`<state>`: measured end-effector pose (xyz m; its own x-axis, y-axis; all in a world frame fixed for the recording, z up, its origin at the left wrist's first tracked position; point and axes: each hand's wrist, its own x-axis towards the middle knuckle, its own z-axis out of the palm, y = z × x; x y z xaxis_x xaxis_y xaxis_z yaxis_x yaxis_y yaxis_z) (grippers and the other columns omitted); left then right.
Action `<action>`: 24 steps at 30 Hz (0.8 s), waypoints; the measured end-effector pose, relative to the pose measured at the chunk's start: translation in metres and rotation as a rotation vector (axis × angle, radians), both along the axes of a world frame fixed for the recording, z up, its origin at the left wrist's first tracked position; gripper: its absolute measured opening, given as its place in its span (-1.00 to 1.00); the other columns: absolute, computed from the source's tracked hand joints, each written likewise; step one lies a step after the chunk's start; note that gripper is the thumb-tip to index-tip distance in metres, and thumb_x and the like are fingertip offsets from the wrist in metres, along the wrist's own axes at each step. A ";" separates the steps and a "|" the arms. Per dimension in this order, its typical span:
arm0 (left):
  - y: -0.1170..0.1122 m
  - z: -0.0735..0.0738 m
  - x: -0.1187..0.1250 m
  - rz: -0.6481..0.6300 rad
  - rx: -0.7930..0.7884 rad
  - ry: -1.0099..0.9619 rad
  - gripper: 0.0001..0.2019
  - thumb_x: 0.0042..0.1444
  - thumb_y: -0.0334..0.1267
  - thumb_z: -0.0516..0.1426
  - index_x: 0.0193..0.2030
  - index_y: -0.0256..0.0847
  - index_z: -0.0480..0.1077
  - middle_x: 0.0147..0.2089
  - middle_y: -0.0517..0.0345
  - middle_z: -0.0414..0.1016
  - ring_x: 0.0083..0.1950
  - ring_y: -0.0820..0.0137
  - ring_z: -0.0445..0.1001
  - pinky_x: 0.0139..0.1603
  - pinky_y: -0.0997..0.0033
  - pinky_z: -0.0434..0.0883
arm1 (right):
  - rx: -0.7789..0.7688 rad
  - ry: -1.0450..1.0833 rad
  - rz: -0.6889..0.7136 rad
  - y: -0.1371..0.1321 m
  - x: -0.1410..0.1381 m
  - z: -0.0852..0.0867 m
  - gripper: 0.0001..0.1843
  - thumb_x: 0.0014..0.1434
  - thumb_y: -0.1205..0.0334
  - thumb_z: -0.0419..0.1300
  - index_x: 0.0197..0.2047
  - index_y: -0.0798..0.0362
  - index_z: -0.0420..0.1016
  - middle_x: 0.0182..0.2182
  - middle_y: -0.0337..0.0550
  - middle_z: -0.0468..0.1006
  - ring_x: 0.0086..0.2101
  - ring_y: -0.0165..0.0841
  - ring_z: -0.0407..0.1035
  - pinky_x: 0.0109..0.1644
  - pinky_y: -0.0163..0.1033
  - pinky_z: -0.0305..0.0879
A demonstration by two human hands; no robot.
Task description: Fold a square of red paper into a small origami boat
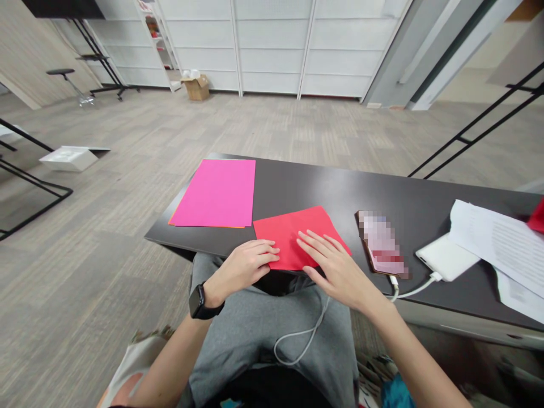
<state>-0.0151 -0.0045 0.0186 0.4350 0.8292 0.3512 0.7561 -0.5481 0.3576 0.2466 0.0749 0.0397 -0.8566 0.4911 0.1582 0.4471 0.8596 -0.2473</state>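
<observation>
A folded red sheet of paper [293, 229] lies at the near edge of the dark table [331, 187]. My left hand [244, 266], a black watch on its wrist, rests on the sheet's near left corner with the fingers lying flat and pointing right. My right hand [335, 266] lies flat on the sheet's right part, fingers stretched out toward the left. Neither hand grips anything. A stack of pink paper [219, 192] lies to the left of the red sheet, with an orange edge showing beneath it.
A phone [382, 246] lies right of the red sheet, cabled to a white power bank [446, 258]. Printed white sheets [497, 238] sit at the far right. A white cable [306, 337] loops over my lap. Black frames, a stool and a cardboard box stand on the floor.
</observation>
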 end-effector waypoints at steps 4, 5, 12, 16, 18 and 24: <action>0.006 0.004 0.007 0.133 -0.018 -0.053 -0.84 0.33 -0.35 0.10 -0.02 -0.19 0.46 -0.02 0.06 0.63 0.01 0.30 0.59 0.12 0.23 0.50 | 0.031 -0.081 0.073 0.006 -0.004 -0.012 -0.29 0.41 0.08 0.03 0.51 0.02 -0.10 0.44 0.03 0.05 0.41 -0.09 -0.05 0.41 0.27 -0.01; 0.008 0.005 0.010 0.192 -0.028 -0.073 -0.84 0.34 -0.30 0.10 -0.01 -0.19 0.45 -0.04 0.06 0.63 -0.03 0.30 0.60 0.08 0.25 0.51 | 0.037 -0.089 0.077 0.006 -0.005 -0.014 -0.28 0.41 0.07 0.03 0.52 0.01 -0.15 0.45 0.03 0.01 0.41 -0.09 -0.07 0.41 0.27 -0.01; 0.025 0.003 0.032 0.401 -0.016 -0.063 -0.73 0.36 -0.27 0.08 0.15 -0.19 0.38 0.01 0.00 0.57 0.04 0.21 0.54 0.13 0.15 0.47 | 0.042 -0.022 0.021 0.005 0.000 -0.016 -0.22 0.42 0.14 -0.01 0.53 0.00 -0.37 0.45 0.03 0.04 0.41 -0.14 -0.07 0.43 0.19 0.01; 0.033 0.002 0.035 0.422 -0.040 -0.066 -0.66 0.32 -0.30 0.14 0.21 -0.24 0.34 0.06 -0.02 0.53 0.09 0.19 0.50 0.16 0.15 0.46 | 0.035 -0.042 0.019 0.003 0.004 -0.014 -0.29 0.43 0.13 -0.02 0.53 -0.06 -0.23 0.42 -0.01 0.13 0.39 -0.13 0.01 0.40 0.20 0.06; 0.036 0.003 0.034 0.436 -0.047 -0.091 -0.64 0.30 -0.32 0.16 0.21 -0.26 0.34 0.08 -0.03 0.52 0.10 0.19 0.50 0.18 0.16 0.45 | 0.018 -0.042 0.011 0.003 0.005 -0.012 -0.30 0.42 0.11 0.00 0.52 -0.01 -0.14 0.40 0.04 0.18 0.37 -0.10 0.06 0.36 0.20 0.13; 0.041 -0.001 0.026 0.343 -0.043 -0.157 -0.80 0.33 -0.31 0.13 0.05 -0.20 0.46 -0.02 0.06 0.54 0.02 0.25 0.50 0.16 0.16 0.44 | -0.042 0.017 0.000 0.025 0.003 0.000 -0.55 0.42 0.13 -0.01 0.30 0.00 0.36 0.32 0.06 0.34 0.29 -0.08 0.23 0.29 0.17 0.26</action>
<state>0.0113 0.0366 0.0179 0.0734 0.9327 0.3530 0.8272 -0.2546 0.5008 0.2492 0.0995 0.0394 -0.8539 0.4977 0.1518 0.4428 0.8483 -0.2904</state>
